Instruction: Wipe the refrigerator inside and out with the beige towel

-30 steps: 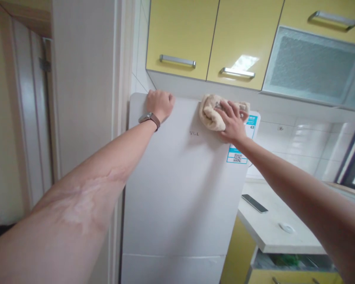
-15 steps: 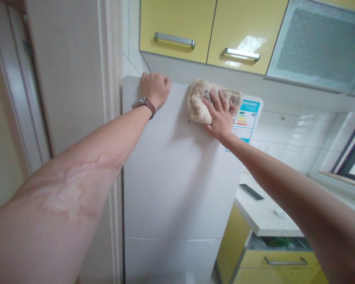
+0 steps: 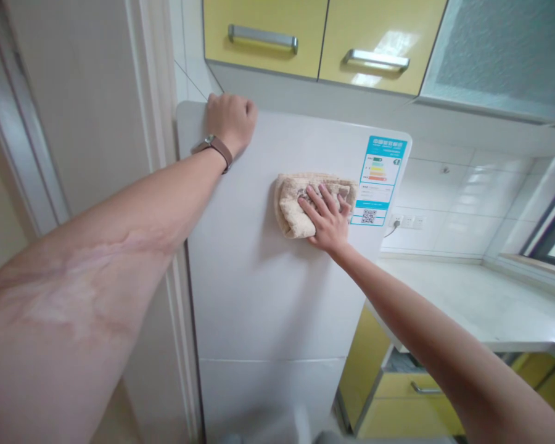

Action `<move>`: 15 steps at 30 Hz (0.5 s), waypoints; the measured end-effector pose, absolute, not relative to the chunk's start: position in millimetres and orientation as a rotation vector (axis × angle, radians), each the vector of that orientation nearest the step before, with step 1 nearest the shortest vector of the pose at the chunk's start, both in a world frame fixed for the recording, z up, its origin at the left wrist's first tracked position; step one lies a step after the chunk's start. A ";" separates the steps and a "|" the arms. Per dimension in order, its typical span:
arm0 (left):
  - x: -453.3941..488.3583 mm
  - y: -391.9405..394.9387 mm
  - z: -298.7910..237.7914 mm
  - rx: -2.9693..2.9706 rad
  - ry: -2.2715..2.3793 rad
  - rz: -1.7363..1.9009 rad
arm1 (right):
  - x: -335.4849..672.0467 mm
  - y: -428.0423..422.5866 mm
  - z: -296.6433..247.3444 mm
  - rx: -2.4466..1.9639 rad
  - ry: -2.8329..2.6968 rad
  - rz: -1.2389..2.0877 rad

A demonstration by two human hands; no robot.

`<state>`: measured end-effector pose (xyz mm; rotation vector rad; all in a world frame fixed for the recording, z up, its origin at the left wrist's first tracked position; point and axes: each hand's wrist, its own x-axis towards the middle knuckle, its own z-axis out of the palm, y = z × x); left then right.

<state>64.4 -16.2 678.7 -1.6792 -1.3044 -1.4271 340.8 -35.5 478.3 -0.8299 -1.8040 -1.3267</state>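
My right hand (image 3: 327, 222) presses a folded beige towel (image 3: 292, 206) with a darker pattern against the white refrigerator door (image 3: 259, 296). Its fingers are spread over the cloth. At the door's upper left edge rests my left hand (image 3: 231, 123), curled into a fist, with a brown-strapped watch (image 3: 218, 149) on the wrist. Its fingertips are hidden, so I cannot tell whether they hook over the edge. A blue-and-white energy label (image 3: 379, 182) sticks to the door just right of the towel.
Yellow wall cabinets (image 3: 268, 28) hang close above the refrigerator. A door frame (image 3: 152, 123) stands tight along its left side. To the right are a white countertop (image 3: 435, 296), yellow lower cabinets (image 3: 407, 410) and a wall socket with a plug (image 3: 396, 222).
My right hand has slid the towel down and slightly left, away from the door's top edge, uncovering the label. My left hand stays at the upper edge. The view has shifted a little.
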 end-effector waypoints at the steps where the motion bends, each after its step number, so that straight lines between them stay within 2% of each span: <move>1: 64.9 -16.5 679.0 -1.667 -1.307 -1.425 | 341.0 -35.2 470.3 -0.820 -1.780 -1.331; 15: 73.8 -23.9 682.6 -1.635 -1.493 -1.261 | 353.4 -35.7 329.0 -0.923 -1.863 -1.159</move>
